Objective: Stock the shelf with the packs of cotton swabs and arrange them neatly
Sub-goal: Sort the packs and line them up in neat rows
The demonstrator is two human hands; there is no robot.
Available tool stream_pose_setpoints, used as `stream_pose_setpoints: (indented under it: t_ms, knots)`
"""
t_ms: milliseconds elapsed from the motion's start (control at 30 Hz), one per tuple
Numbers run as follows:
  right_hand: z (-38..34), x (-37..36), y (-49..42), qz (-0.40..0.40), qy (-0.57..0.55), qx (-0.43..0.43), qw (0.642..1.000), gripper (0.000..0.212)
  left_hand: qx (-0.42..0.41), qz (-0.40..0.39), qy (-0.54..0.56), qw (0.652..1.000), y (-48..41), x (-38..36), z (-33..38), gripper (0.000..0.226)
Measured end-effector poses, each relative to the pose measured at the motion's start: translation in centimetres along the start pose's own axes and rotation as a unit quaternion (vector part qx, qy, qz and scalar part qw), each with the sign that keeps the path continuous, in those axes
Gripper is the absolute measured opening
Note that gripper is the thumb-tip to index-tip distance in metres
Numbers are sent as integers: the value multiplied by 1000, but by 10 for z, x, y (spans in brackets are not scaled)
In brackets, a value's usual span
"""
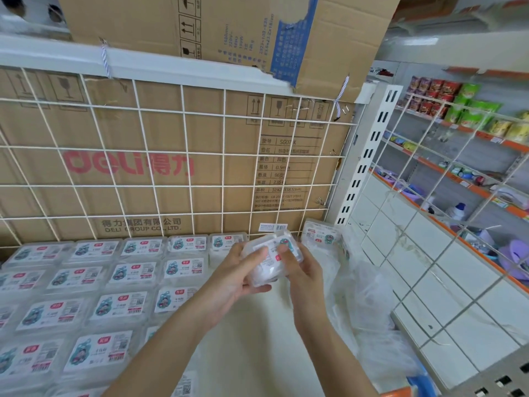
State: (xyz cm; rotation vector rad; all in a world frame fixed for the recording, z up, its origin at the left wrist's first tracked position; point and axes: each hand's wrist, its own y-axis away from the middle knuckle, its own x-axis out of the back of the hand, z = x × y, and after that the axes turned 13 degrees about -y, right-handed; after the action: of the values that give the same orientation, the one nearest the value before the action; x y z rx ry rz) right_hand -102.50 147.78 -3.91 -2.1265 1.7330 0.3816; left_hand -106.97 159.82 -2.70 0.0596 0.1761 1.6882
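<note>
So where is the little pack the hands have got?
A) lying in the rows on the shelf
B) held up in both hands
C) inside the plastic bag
B: the left hand and right hand both hold the pack of cotton swabs above the shelf, apart from the rows.

Bare shelf floor (257, 339) lies free between pack rows (131, 305) and plastic bag (366, 305); wire grid (186, 156) walls the back.

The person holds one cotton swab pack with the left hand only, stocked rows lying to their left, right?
No, both hands hold it. The head view shows the left hand and right hand gripping the pack together; the stocked rows do lie left.
</note>
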Motion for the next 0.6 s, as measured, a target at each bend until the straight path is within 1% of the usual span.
stream_pose_setpoints:
  t_ms: [67,133,167,233,300,400,467,533,600]
  knots:
    - [3,-5,3,-1,-22,-22,1000,45,-14,23,14,1000,1,-2,-2,49]
    - [6,-7,7,-15,-46,-70,996,59,-38,55,37,997,0,-5,-3,50]
    - [6,-8,10,-31,-45,-93,994,58,-54,78,24,995,0,-6,-3,51]
    - [6,-9,12,-67,-50,-127,988,50,-81,117,-33,989,0,-8,-2,45]
    - [4,-7,10,-84,-62,-129,986,42,-94,125,-76,985,1,-6,-1,42]
    - [0,-2,3,-83,-43,-114,989,49,-92,114,-131,981,-2,4,-4,63]
    - [-5,1,-1,-100,-5,-112,989,46,-86,107,-131,982,-1,12,-3,71]
    - [-10,4,-3,-137,26,-104,985,42,-73,100,-116,986,-2,20,-3,78]
    - [-16,2,-3,-163,44,-93,981,40,-70,78,-106,989,-1,27,-1,78]
